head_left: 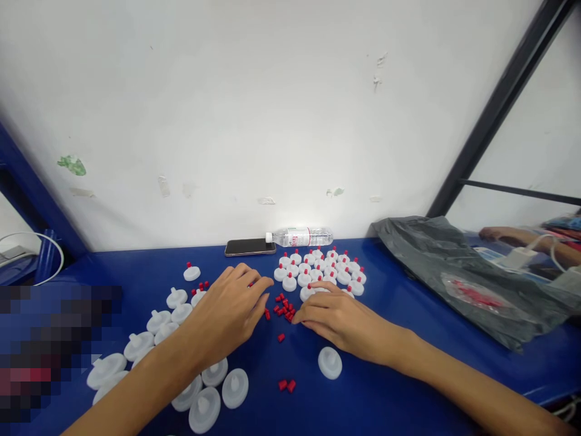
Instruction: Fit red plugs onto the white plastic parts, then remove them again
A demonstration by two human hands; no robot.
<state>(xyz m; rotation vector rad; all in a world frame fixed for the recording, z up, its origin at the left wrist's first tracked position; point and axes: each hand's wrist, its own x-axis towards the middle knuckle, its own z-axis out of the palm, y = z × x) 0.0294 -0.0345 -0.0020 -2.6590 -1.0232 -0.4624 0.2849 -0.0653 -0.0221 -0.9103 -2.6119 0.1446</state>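
Observation:
My left hand (233, 306) hovers over the middle of the blue table, palm down, its thumb and forefinger apart with nothing visible between them. Small red caps (285, 306) lie in a loose pile between my hands. At the right edge of that pile, my right hand (336, 315) has its thumb and forefinger tips together at a red cap (290, 316). Beyond it stand many white discs with red caps on their stems (318, 266). Uncapped white discs (235, 387) spread around my left forearm, which hides some of them. One lone white disc (330, 363) lies below my right hand.
A phone (249, 246) and a clear plastic bottle (302, 237) lie along the wall. To the right, a grey plastic bag (436, 272) carries a clear packet of red pieces (474, 295). Another person's arm (512, 235) shows behind the frame post at far right.

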